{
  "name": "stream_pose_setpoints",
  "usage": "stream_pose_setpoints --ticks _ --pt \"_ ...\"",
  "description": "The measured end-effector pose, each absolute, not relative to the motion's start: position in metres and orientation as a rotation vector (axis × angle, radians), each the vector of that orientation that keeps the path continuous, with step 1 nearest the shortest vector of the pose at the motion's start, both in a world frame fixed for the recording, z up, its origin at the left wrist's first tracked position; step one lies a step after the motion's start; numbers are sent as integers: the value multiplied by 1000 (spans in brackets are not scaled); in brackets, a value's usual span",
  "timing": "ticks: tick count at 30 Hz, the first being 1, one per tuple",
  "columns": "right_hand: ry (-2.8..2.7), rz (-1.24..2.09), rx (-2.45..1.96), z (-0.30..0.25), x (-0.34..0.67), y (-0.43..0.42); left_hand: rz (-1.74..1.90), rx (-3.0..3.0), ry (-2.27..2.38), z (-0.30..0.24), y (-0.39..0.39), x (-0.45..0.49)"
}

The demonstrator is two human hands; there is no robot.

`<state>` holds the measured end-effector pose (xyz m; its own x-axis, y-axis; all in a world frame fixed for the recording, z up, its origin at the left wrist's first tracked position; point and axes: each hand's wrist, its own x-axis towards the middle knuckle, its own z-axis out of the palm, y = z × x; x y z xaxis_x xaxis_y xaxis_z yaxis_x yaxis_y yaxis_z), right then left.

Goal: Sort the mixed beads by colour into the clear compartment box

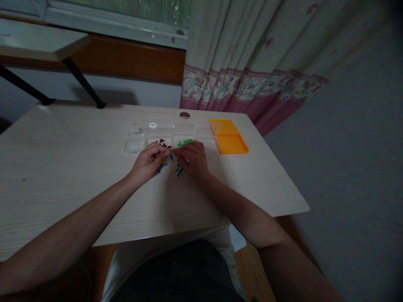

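My left hand [147, 161] and my right hand [192, 158] rest close together on the pale wooden table [63, 167], fingers curled over a small heap of blue and yellow pieces [171, 167]. The fingertips of both hands meet above the heap; what they pinch is too small to name. Just beyond them lies a clear plastic box with compartments [138, 136]. One compartment holds dark brown pieces [163, 143], another holds green pieces [184, 142].
An orange lid [229, 137] lies open at the right end of the clear box. A small dark round object [184, 114] sits near the table's far edge. A curtain [252, 63] hangs behind, and a bench [37, 42] stands far left.
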<state>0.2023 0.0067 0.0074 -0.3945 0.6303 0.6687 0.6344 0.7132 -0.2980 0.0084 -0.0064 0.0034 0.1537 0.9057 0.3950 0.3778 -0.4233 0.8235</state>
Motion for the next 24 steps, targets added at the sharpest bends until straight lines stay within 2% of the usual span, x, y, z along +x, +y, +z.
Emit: stream_pose_setpoints --ticks 24 --pt "-2084 115 -935 3 204 12 1337 2088 1241 5 -12 7"
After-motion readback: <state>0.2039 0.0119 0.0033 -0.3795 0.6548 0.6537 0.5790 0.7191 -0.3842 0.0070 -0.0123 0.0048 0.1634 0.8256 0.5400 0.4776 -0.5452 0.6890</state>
